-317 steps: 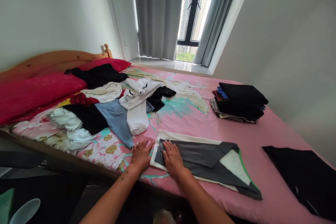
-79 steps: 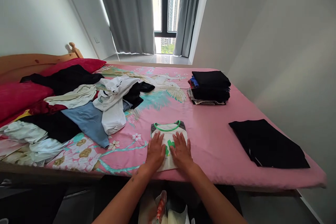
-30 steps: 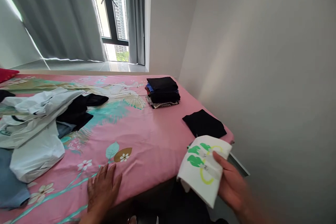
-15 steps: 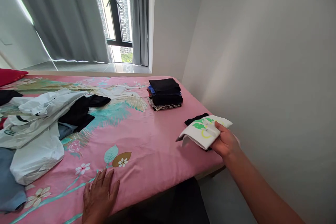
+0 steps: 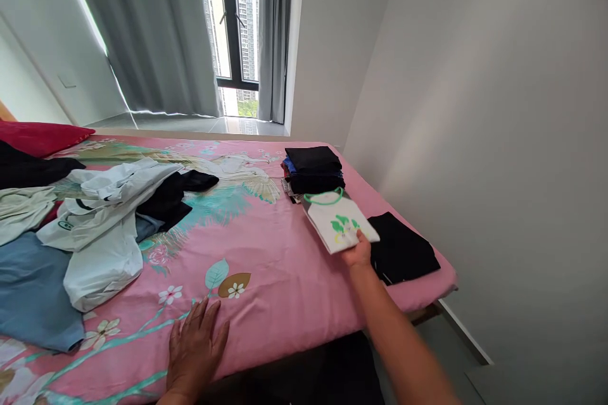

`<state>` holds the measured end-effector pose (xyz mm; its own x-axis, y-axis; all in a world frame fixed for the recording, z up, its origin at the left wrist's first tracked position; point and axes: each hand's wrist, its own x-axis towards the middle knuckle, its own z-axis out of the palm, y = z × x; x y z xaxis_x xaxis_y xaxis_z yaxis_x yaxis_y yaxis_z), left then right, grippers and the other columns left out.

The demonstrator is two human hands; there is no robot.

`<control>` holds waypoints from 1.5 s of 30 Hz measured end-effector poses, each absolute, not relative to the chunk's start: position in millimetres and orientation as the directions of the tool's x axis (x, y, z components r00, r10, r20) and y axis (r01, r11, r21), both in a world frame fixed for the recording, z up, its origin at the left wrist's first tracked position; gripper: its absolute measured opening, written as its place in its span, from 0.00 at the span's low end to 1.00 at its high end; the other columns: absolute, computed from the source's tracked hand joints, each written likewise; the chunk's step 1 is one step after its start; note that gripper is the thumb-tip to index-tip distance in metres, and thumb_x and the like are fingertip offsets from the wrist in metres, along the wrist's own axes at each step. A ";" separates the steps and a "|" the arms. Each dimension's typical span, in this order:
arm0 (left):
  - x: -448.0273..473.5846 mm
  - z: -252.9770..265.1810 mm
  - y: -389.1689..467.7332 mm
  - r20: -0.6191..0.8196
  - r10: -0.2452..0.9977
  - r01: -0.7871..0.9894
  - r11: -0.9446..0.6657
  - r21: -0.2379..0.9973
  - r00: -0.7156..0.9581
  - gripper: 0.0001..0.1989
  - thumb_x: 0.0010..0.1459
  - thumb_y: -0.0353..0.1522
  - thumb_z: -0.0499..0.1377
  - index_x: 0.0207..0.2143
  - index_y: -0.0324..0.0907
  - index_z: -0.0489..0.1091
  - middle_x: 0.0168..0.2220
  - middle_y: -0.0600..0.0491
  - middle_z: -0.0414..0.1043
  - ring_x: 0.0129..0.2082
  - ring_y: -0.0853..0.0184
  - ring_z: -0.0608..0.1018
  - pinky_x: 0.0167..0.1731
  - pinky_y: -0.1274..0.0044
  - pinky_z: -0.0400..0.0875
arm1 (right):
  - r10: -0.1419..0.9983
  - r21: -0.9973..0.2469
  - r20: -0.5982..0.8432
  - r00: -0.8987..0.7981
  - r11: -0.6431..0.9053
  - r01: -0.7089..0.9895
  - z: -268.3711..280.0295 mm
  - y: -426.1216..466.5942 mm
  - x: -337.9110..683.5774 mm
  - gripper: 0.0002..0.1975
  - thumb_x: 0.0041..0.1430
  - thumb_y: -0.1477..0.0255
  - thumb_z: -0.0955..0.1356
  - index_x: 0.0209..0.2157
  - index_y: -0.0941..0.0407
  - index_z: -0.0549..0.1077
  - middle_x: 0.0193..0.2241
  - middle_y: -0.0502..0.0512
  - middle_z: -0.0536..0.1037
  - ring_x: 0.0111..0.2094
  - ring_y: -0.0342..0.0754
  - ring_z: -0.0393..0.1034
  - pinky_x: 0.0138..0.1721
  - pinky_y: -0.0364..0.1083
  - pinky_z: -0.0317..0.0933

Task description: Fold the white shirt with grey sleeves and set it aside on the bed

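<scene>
My right hand (image 5: 358,253) grips the near edge of a folded white T-shirt (image 5: 327,228) with a green neckline and a green and yellow print. The shirt is held above the bed, its far edge overlapping the view of a stack of folded clothes (image 5: 313,161), black on top with blue and patterned layers below. Just right of the hand lies a folded black garment (image 5: 408,250). On the pink bedsheet (image 5: 275,253), near the front edge, my left hand (image 5: 197,345) rests flat with fingers stretched and holds nothing.
Loose, unfolded clothes lie on the left: a white shirt (image 5: 107,266), a blue garment (image 5: 38,291) and black pieces (image 5: 161,202). Behind them is a red pillow (image 5: 45,137). A grey wall (image 5: 498,139) runs along the right side of the bed.
My right hand has carried the white T-shirt leftward and away from me, toward the stack, uncovering the folded black garment. My left hand stays flat on the sheet. The view has turned slightly left.
</scene>
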<state>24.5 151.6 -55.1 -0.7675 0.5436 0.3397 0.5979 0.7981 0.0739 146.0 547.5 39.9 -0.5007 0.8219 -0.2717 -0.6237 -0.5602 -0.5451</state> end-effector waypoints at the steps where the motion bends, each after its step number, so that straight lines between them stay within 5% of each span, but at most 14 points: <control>1: 25.0 -54.3 151.7 0.341 0.543 0.599 0.797 0.079 -0.767 0.23 0.59 0.40 0.47 0.54 0.42 0.64 0.60 0.46 0.59 0.62 0.57 0.57 0.59 0.60 0.45 | 0.816 -0.545 -0.306 -0.491 -0.573 -0.613 18.1 542.9 151.7 0.17 0.55 0.68 0.60 0.45 0.58 0.69 0.45 0.59 0.74 0.43 0.51 0.70 0.51 0.60 0.57; 6: 27.3 -50.7 153.7 0.342 0.543 0.604 0.791 0.097 -0.767 0.23 0.59 0.39 0.47 0.54 0.42 0.64 0.60 0.45 0.59 0.61 0.56 0.57 0.59 0.59 0.45 | 0.811 -0.518 -0.360 -0.461 -0.585 -0.624 -33.6 532.3 167.5 0.15 0.54 0.70 0.61 0.43 0.56 0.69 0.45 0.56 0.75 0.42 0.49 0.71 0.50 0.57 0.60; 27: 17.2 -65.8 151.3 0.332 0.574 0.624 0.779 0.059 -0.748 0.24 0.60 0.41 0.45 0.56 0.43 0.62 0.61 0.46 0.56 0.63 0.57 0.54 0.60 0.59 0.44 | 0.783 -0.489 -0.389 -0.485 -0.622 -0.612 -31.0 489.2 211.0 0.14 0.53 0.68 0.65 0.42 0.54 0.71 0.47 0.56 0.74 0.47 0.51 0.69 0.50 0.58 0.61; 32: 17.6 -67.0 150.9 0.348 0.585 0.634 0.772 0.037 -0.732 0.25 0.60 0.41 0.44 0.55 0.41 0.62 0.61 0.44 0.55 0.63 0.55 0.54 0.59 0.58 0.45 | 0.642 -0.632 -0.563 -0.521 -0.740 -0.229 -31.1 486.0 268.5 0.17 0.50 0.64 0.70 0.40 0.59 0.72 0.37 0.61 0.76 0.33 0.53 0.73 0.32 0.54 0.69; 35: 18.4 -65.7 151.8 0.353 0.593 0.642 0.766 0.028 -0.723 0.25 0.60 0.41 0.43 0.55 0.40 0.62 0.61 0.44 0.55 0.63 0.55 0.53 0.59 0.58 0.45 | 0.781 -0.793 -0.537 -0.319 -0.596 -0.125 -36.2 507.9 313.7 0.16 0.44 0.69 0.74 0.35 0.61 0.71 0.26 0.55 0.74 0.20 0.45 0.68 0.19 0.45 0.66; 40: 16.7 -65.9 153.2 0.349 0.595 0.638 0.770 0.014 -0.724 0.26 0.60 0.41 0.42 0.56 0.40 0.62 0.61 0.44 0.56 0.62 0.55 0.54 0.59 0.58 0.46 | 0.873 -0.806 -0.480 -0.085 -0.478 -0.351 -32.5 575.9 345.3 0.04 0.56 0.72 0.65 0.34 0.57 0.66 0.28 0.50 0.71 0.29 0.40 0.70 0.34 0.41 0.70; 45: 15.1 -69.0 151.3 0.351 0.581 0.623 0.783 0.009 -0.735 0.26 0.60 0.42 0.42 0.55 0.41 0.63 0.60 0.45 0.57 0.62 0.56 0.54 0.59 0.59 0.46 | 0.803 -0.700 -0.581 -0.132 -0.576 -0.422 -31.2 623.3 333.4 0.02 0.57 0.75 0.62 0.34 0.56 0.66 0.32 0.53 0.72 0.33 0.42 0.71 0.42 0.47 0.69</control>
<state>15.1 151.3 -69.0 -0.7346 0.5805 0.3512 0.6225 0.7825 0.0085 333.4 623.3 -31.2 -0.1315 0.8032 -0.5810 -0.4218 -0.5758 -0.7004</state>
